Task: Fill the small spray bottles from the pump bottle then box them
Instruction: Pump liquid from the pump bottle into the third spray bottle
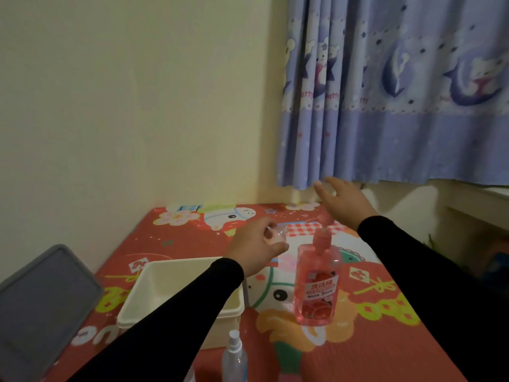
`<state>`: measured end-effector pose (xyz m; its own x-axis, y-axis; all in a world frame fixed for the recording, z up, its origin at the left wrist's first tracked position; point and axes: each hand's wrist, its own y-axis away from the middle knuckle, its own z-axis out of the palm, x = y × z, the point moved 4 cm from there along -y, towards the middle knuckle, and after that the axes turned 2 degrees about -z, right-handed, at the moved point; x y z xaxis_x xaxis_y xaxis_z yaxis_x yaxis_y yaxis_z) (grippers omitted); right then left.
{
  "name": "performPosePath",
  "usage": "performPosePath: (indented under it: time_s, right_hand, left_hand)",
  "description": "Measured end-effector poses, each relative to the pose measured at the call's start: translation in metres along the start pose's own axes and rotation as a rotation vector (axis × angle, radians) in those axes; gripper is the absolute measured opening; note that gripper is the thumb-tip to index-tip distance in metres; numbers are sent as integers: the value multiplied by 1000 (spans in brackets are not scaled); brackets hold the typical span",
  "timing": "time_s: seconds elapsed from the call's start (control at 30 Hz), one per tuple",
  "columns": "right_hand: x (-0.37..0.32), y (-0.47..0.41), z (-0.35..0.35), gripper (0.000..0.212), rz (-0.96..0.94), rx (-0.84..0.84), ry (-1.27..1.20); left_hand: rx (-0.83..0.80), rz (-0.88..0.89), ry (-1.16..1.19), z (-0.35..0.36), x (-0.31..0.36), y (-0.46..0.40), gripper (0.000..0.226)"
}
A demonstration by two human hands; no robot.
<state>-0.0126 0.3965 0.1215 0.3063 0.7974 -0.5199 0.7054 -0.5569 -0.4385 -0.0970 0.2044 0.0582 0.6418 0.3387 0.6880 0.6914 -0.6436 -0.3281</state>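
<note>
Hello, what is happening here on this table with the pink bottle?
A person in black sleeves is filling small bottles. The left hand grips a small spray bottle beside the nozzle of the pink pump bottle, which stands on the red cartoon mat. The right hand hovers open above the pump head, not pressing it. Another clear spray bottle stands near the bottom edge, in front of the cream box. A grey lid lies to the left of the box.

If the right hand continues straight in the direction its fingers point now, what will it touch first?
The right hand is open, with its fingers pointing up and left, away from the person. Probably it would meet the blue curtain hem first, or the wall corner behind it. Depth is unclear here.
</note>
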Motion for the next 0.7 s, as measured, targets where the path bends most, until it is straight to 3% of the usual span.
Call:
performPosePath:
  time_s: [0.13,0.57,0.7]
  right_hand:
    - [2,-13,7,56,52,-85,-62]
    - [14,-24,44,63,142,-394,95]
    - [16,-23,54,48,167,-436,18]
  left_hand:
    - [-36,21,-4,11,7,-8,45]
    - [-72,152,-74,29,29,-20,44]
    - [-69,168,-107,32,27,-20,45]
